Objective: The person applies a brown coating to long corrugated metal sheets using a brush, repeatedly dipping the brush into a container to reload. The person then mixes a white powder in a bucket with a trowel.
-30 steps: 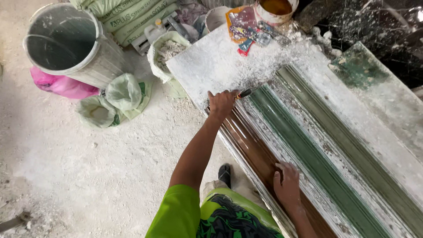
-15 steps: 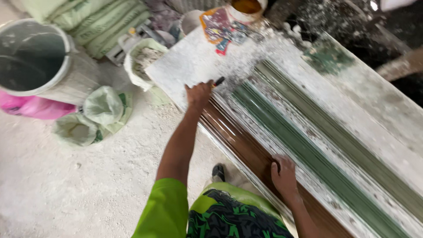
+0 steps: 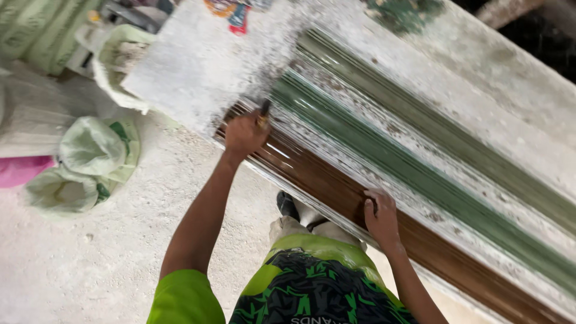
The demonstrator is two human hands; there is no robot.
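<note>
A long ridged mould (image 3: 384,156) with brown and green grooves lies slantwise on a bench, caked with white plaster. My left hand (image 3: 245,133) is stretched out to its near end, shut on a small dark-handled tool (image 3: 263,111) whose tip meets the grooves. My right hand (image 3: 380,215) rests with curled fingers on the brown front strip of the mould, closer to my body. My green shirt and patterned shorts fill the bottom of the view.
A white plaster-dusted slab (image 3: 198,66) sits at the mould's far end, with colourful packets (image 3: 231,11) on it. Pale green sacks (image 3: 90,159) and a pink bag (image 3: 21,169) lie on the dusty floor at left. A plaster-filled bag (image 3: 120,60) stands near the slab.
The view has moved closer and shifted right, so the large bucket left the frame. My left hand stays at the mould's end with the tool; my right hand holds its place.
</note>
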